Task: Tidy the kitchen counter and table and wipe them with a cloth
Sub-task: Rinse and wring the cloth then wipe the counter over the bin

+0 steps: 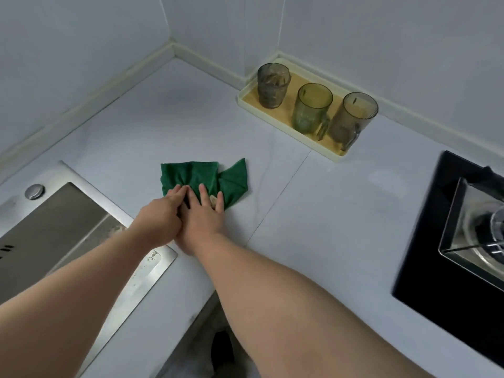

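Two hands, left hand (163, 214) and right hand (203, 218), are pressing flat-fingered on the green cloth (196, 173) - wiping the counter (300, 203), probably needing a sweep toward the tray (252, 97) next.

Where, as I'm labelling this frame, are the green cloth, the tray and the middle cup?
green cloth (191, 173), head view, its upper fold near the far edge.
tray (259, 114), head view, its near rim.
middle cup (311, 110), head view, middle of its side wall.

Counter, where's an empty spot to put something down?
Bare counter lies between the green cloth and the gas stove, and behind the cloth toward the wall corner. The tray is crowded with three green cups.
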`<action>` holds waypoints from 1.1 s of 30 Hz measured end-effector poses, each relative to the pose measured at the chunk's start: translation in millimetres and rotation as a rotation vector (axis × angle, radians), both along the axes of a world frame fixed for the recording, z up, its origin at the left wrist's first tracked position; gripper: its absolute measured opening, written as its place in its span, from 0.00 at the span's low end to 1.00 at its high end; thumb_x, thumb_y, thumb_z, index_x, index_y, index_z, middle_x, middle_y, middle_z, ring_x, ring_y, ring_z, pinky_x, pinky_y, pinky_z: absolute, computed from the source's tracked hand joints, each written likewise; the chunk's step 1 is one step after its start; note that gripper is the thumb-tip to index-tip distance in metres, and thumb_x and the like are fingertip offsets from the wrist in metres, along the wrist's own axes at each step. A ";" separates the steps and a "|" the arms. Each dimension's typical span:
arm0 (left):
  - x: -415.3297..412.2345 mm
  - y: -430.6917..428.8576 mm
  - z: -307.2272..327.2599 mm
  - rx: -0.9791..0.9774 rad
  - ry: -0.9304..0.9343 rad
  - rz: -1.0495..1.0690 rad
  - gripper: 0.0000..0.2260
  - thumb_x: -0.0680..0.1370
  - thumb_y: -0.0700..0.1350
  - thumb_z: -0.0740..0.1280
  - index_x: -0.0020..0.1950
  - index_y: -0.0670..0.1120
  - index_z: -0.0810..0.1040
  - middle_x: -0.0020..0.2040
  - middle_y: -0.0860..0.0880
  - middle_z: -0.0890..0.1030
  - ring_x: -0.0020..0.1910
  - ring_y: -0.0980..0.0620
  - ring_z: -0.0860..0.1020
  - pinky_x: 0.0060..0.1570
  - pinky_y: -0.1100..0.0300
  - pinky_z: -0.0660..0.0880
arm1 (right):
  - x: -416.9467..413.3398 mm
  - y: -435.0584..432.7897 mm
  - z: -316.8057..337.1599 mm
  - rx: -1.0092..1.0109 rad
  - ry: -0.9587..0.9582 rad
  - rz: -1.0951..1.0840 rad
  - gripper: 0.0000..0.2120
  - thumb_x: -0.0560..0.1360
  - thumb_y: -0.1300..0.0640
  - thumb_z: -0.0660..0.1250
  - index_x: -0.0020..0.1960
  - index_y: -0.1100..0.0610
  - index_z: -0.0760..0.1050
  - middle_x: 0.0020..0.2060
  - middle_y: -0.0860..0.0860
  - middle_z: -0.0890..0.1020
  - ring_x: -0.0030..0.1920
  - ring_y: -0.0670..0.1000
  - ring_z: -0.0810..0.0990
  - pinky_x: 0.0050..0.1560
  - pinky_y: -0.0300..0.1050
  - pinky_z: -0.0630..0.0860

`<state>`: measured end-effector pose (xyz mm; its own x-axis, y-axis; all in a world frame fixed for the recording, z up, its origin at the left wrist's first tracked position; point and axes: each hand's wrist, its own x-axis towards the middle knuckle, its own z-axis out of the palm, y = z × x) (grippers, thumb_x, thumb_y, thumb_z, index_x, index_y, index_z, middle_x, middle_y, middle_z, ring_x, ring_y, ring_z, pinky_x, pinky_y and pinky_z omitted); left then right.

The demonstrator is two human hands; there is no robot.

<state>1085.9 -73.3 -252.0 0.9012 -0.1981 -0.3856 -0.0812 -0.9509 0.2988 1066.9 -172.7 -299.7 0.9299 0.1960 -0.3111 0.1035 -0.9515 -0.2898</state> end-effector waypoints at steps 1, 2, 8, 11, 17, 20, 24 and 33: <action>-3.0 -13.5 -0.8 -0.008 0.005 -0.037 0.31 0.78 0.37 0.55 0.81 0.51 0.56 0.80 0.53 0.55 0.78 0.49 0.60 0.74 0.53 0.61 | -6.2 -14.7 2.0 -0.015 0.001 -0.021 0.35 0.81 0.43 0.53 0.82 0.47 0.40 0.81 0.48 0.46 0.80 0.57 0.37 0.73 0.69 0.32; -5.0 -25.0 -1.0 -0.019 0.009 -0.065 0.30 0.79 0.37 0.55 0.81 0.52 0.55 0.80 0.53 0.55 0.78 0.49 0.60 0.74 0.54 0.60 | -11.7 -27.2 4.9 -0.024 0.010 -0.040 0.35 0.81 0.43 0.53 0.82 0.47 0.39 0.81 0.48 0.46 0.80 0.57 0.37 0.73 0.70 0.32; -39.5 -94.3 4.4 0.017 0.046 -0.273 0.28 0.81 0.41 0.53 0.82 0.52 0.52 0.81 0.54 0.53 0.79 0.50 0.57 0.75 0.56 0.58 | -66.0 -92.7 14.2 -0.038 0.060 -0.197 0.36 0.81 0.42 0.53 0.81 0.47 0.38 0.81 0.48 0.45 0.80 0.57 0.36 0.74 0.71 0.35; -61.5 -116.0 4.7 0.027 0.055 -0.360 0.29 0.81 0.41 0.53 0.82 0.52 0.50 0.81 0.54 0.52 0.79 0.51 0.56 0.74 0.57 0.58 | -96.2 -112.7 18.3 -0.043 0.081 -0.240 0.37 0.81 0.41 0.54 0.81 0.47 0.36 0.81 0.49 0.45 0.80 0.58 0.37 0.74 0.71 0.39; -96.0 -141.0 6.6 0.014 0.061 -0.509 0.30 0.81 0.40 0.53 0.82 0.53 0.50 0.81 0.55 0.51 0.79 0.53 0.54 0.75 0.58 0.55 | -142.8 -130.3 19.5 -0.067 0.096 -0.390 0.34 0.82 0.44 0.52 0.81 0.47 0.38 0.81 0.50 0.46 0.80 0.59 0.39 0.75 0.69 0.40; -108.6 -148.3 7.4 0.005 0.077 -0.569 0.30 0.81 0.40 0.53 0.82 0.53 0.50 0.81 0.55 0.52 0.79 0.53 0.54 0.76 0.57 0.55 | -158.0 -135.7 21.0 -0.067 0.130 -0.449 0.35 0.81 0.44 0.53 0.81 0.48 0.39 0.81 0.50 0.46 0.80 0.59 0.39 0.76 0.68 0.40; -128.6 -162.8 11.5 0.010 0.076 -0.596 0.30 0.80 0.40 0.53 0.81 0.56 0.50 0.80 0.59 0.50 0.79 0.53 0.54 0.76 0.54 0.57 | -181.4 -146.4 31.1 -0.081 0.162 -0.468 0.35 0.81 0.45 0.52 0.82 0.50 0.39 0.81 0.51 0.45 0.80 0.59 0.40 0.76 0.67 0.41; -165.0 -198.7 4.8 0.005 0.075 -0.676 0.31 0.80 0.39 0.55 0.82 0.53 0.49 0.81 0.55 0.51 0.79 0.55 0.53 0.76 0.58 0.55 | -225.8 -179.9 32.0 -0.131 0.166 -0.483 0.38 0.81 0.51 0.57 0.81 0.51 0.36 0.81 0.52 0.45 0.80 0.60 0.42 0.77 0.66 0.46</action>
